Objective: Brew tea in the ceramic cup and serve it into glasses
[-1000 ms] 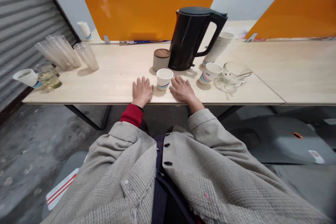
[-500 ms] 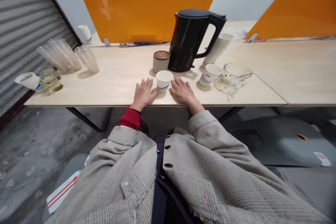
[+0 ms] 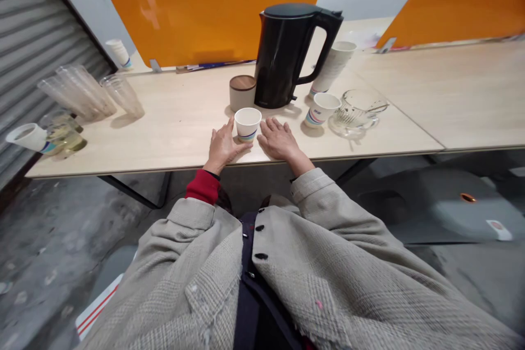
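While the left hand [image 3: 223,147] and right hand [image 3: 281,140] lie open and empty on the pale wooden table [image 3: 172,120], a paper cup [image 3: 248,124] stands between them, near a black kettle [image 3: 276,54] and an orange divider [image 3: 205,16].

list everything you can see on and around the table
electric kettle: 1, black, back of table
lidded canister: 1, beige, left of kettle
paper cups: 3, white, banded, between hands, right, far left
paper cup stacks: 2, white, behind right, back left
plastic cup stacks: 2, clear, left
glass jug: 1, clear, right
glass: 1, clear, yellowish liquid, far left
panels: 2, orange, behind table
left hand: 1, open, beside middle cup
right hand: 1, open, flat on table
jacket: 1, beige, on person
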`<control>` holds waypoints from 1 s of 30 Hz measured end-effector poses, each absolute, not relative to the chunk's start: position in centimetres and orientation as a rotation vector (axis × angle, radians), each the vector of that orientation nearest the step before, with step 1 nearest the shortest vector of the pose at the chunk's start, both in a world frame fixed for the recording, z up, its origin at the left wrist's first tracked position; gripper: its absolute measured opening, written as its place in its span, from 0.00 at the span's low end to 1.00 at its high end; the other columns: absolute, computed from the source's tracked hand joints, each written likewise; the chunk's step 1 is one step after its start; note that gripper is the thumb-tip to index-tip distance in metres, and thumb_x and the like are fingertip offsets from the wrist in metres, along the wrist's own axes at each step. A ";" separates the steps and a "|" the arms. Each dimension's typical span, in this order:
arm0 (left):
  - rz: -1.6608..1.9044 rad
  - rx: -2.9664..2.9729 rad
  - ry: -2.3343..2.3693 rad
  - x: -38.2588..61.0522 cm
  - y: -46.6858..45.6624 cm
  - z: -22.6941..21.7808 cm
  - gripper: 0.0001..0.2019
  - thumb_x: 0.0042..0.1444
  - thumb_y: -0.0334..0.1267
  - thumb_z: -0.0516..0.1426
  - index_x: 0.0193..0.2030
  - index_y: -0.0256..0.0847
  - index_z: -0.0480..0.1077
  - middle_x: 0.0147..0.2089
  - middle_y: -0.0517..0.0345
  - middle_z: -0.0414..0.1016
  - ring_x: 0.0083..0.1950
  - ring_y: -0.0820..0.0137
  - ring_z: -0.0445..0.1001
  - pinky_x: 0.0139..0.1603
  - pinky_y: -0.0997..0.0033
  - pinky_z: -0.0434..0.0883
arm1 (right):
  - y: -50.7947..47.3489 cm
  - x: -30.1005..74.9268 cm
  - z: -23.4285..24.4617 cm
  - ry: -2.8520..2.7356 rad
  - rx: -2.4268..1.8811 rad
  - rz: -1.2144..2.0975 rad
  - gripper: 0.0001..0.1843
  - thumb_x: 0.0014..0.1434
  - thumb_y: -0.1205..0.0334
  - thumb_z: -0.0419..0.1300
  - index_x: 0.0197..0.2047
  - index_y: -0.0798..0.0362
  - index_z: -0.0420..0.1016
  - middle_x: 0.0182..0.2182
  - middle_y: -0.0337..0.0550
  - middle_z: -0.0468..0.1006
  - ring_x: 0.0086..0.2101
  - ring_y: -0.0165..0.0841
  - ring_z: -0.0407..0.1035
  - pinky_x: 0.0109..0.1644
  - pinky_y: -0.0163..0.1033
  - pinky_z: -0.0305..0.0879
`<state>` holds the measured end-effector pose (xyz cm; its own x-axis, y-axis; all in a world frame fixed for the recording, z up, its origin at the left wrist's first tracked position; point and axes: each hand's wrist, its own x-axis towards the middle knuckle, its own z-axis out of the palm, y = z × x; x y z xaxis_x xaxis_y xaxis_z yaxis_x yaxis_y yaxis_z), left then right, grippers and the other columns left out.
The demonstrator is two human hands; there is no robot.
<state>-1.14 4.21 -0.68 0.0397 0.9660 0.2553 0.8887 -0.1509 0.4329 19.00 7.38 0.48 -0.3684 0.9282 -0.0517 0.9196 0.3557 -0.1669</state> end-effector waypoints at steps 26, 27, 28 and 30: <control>0.433 2.210 2.050 -0.4 3.5 0.3 0.28 0.71 0.43 0.50 0.75 0.41 0.68 0.80 0.43 0.69 0.84 0.45 0.60 0.87 0.38 0.53 | 8.1 19.3 -0.2 -2.524 -1.679 0.259 0.39 0.79 0.51 0.41 0.85 0.63 0.53 0.85 0.62 0.48 0.84 0.54 0.43 0.85 0.69 0.41; 0.420 2.213 2.050 -0.4 3.4 0.4 0.28 0.71 0.43 0.50 0.75 0.41 0.68 0.80 0.44 0.69 0.85 0.45 0.60 0.87 0.39 0.53 | 8.1 19.3 -0.2 -2.524 -1.679 0.258 0.39 0.79 0.51 0.41 0.85 0.63 0.53 0.85 0.62 0.48 0.84 0.54 0.43 0.85 0.69 0.42; 0.406 2.215 2.050 -0.3 3.4 0.4 0.28 0.71 0.44 0.50 0.75 0.41 0.68 0.81 0.44 0.69 0.85 0.45 0.59 0.87 0.39 0.52 | 8.1 19.3 -0.2 -2.524 -1.680 0.257 0.39 0.79 0.51 0.41 0.85 0.63 0.53 0.85 0.62 0.49 0.84 0.54 0.43 0.85 0.69 0.42; 0.384 2.215 2.054 -0.3 3.4 0.5 0.29 0.71 0.44 0.50 0.76 0.41 0.68 0.81 0.44 0.68 0.85 0.46 0.58 0.88 0.40 0.52 | 7.9 19.3 0.0 -2.523 -1.683 0.258 0.39 0.79 0.51 0.41 0.85 0.63 0.53 0.85 0.62 0.49 0.84 0.54 0.43 0.85 0.69 0.42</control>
